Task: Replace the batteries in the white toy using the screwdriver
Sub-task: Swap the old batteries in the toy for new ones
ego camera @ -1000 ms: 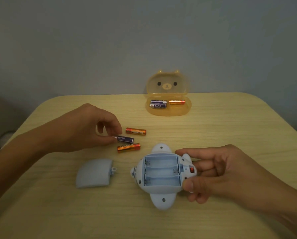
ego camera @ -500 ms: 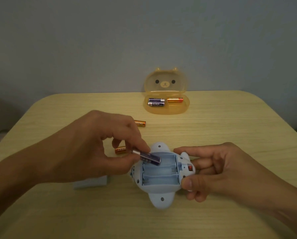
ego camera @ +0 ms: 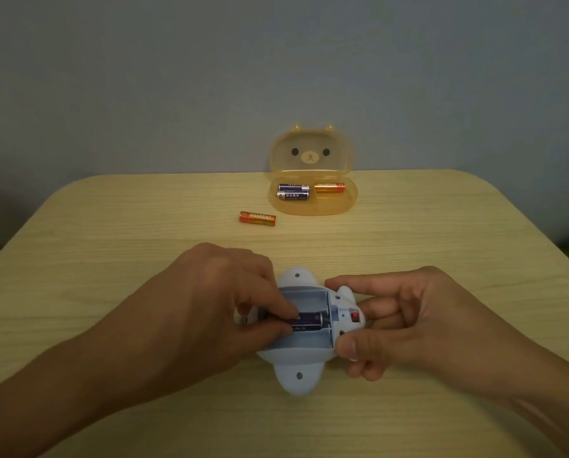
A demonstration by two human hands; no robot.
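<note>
The white toy (ego camera: 298, 380) lies belly-up on the table (ego camera: 111, 242), its battery bay open. A purple battery (ego camera: 309, 320) sits in the middle slot of the bay. My left hand (ego camera: 210, 302) pinches the battery's left end with thumb and fingers. The toy's right side, near the red switch (ego camera: 354, 316), is held by my right hand (ego camera: 408, 322). The bay cover and any screwdriver are out of sight.
An orange battery (ego camera: 257, 218) lies loose on the table behind the toy. Farther back stands an open orange bear-face case (ego camera: 313, 208) holding two purple batteries (ego camera: 293, 192) and one orange battery (ego camera: 329, 187). A grey wall rises behind the table.
My left hand picked the purple battery off the table, carried it over the toy and lowered it into the middle slot. The left hand now hides the cover and a second loose orange battery.
</note>
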